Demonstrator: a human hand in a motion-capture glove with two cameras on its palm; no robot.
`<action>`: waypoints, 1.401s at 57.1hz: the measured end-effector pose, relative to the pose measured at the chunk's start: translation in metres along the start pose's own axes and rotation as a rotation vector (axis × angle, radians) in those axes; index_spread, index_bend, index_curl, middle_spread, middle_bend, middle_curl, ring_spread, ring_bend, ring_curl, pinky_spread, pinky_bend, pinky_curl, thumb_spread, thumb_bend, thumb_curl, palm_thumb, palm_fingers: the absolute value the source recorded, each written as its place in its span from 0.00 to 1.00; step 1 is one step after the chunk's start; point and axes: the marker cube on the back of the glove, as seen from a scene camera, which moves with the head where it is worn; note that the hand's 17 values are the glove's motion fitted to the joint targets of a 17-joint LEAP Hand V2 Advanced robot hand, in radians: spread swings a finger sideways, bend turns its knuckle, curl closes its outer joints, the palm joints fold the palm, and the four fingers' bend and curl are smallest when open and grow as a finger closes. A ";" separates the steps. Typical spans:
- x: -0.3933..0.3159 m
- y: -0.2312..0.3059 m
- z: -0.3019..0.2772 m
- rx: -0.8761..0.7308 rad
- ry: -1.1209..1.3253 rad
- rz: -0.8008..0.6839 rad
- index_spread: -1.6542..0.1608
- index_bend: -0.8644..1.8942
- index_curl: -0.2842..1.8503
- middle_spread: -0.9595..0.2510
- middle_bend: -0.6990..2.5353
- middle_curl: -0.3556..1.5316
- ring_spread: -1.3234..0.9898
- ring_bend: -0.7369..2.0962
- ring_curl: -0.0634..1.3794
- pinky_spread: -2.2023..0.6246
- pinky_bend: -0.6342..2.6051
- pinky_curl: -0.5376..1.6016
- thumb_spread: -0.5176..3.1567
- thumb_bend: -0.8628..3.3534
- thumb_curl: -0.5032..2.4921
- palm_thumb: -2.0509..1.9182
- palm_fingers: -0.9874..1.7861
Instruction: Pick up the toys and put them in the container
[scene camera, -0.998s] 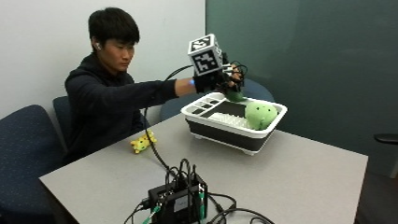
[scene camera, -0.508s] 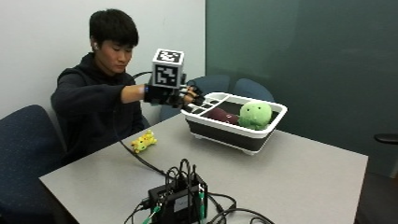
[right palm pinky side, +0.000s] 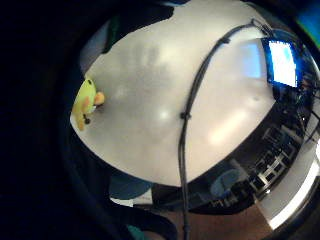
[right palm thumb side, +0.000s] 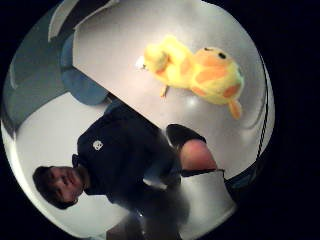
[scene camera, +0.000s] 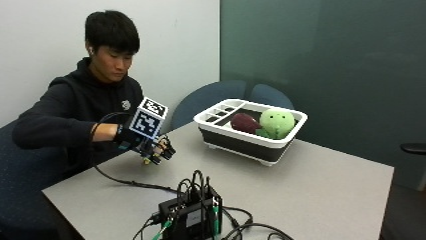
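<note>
On the table, the yellow toy lies under the open-fingered hand.

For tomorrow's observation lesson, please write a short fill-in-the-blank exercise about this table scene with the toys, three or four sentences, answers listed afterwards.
1. The green plush toy sits inside the white ____.
2. Beside it in the container lies a dark ____ toy.
3. The yellow toy lies on the ____, outside the container.
4. The gloved right hand hovers over the ____ toy.

Missing words: container; red; table; yellow
</note>
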 end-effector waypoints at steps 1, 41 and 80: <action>-0.001 -0.002 0.003 0.002 0.012 -0.002 0.77 0.37 0.32 0.78 0.25 0.37 0.57 0.30 0.19 0.79 0.37 0.43 0.48 0.21 0.30 0.57 0.25; -0.047 -0.041 -0.177 0.525 0.009 -0.087 0.81 0.69 0.49 0.58 0.42 0.44 0.48 0.32 0.09 0.78 0.28 0.40 0.45 0.24 0.38 0.69 0.46; -0.028 -0.178 -0.245 0.691 -0.336 0.237 0.79 0.37 0.37 0.76 0.24 0.36 0.53 0.34 0.18 0.78 0.40 0.45 0.48 0.20 0.32 0.58 0.27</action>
